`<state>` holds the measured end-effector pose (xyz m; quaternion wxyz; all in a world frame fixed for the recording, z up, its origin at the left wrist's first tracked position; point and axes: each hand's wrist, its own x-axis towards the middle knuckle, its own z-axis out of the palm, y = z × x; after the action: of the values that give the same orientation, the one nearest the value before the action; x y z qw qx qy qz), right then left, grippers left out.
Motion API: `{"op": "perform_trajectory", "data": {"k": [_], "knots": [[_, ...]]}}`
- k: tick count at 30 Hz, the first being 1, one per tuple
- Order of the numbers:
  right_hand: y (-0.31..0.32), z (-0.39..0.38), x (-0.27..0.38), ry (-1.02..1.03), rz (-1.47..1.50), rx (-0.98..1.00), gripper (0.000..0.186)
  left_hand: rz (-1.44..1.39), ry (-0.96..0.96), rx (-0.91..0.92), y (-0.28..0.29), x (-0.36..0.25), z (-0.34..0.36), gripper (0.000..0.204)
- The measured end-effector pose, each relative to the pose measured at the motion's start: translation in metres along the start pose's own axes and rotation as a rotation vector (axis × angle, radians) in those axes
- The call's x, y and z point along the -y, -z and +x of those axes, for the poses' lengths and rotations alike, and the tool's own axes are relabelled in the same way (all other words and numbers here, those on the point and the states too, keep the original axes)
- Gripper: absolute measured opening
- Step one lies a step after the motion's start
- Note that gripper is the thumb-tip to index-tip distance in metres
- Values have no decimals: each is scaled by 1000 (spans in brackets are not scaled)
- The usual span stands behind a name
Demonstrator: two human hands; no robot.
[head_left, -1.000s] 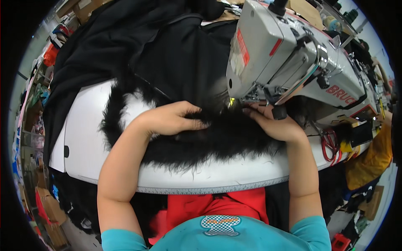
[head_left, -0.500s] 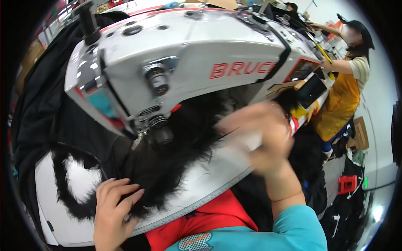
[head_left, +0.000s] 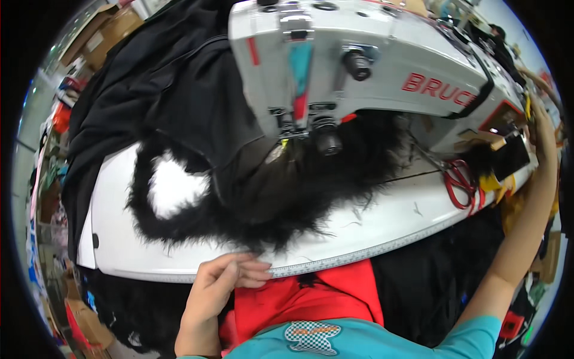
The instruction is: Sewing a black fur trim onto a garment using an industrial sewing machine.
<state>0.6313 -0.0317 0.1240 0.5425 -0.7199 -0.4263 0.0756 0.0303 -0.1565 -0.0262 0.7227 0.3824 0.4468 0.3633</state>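
Black fur trim (head_left: 287, 215) looks soft, light, prob. slippery; pinch its near edge. Your L hand (head_left: 227, 278) is loosely curled, empty; R hand (head_left: 542, 133), can't tell.

The right hand (head_left: 542, 133) is too blurred to read; the upper edge crops the sewing machine (head_left: 382, 67), which hides 1 stretch of black fur trim (head_left: 281, 220).
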Motion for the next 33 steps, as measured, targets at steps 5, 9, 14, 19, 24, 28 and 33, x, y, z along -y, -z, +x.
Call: {"op": "perform_trajectory", "data": {"k": [5,9,14,19,24,28,33], "knots": [[-6,-30,3,-34,-123,87,36,-67,41,-67,2,-11,6,39],[23,-37,-52,157,317,-67,29,-87,50,-97,6,-8,7,46],[-59,-145,-15,308,478,-130,25,-100,51,-117,1,-8,17,47],[-174,-192,24,140,893,-366,17,-186,46,-108,-9,-10,22,49],[-194,-214,27,247,790,-388,15,-190,138,25,-42,1,31,46],[-194,-286,35,186,430,-45,7,-192,148,32,-39,6,28,43],[-194,-347,32,826,141,580,48,-239,154,-12,-47,3,31,39]]}}
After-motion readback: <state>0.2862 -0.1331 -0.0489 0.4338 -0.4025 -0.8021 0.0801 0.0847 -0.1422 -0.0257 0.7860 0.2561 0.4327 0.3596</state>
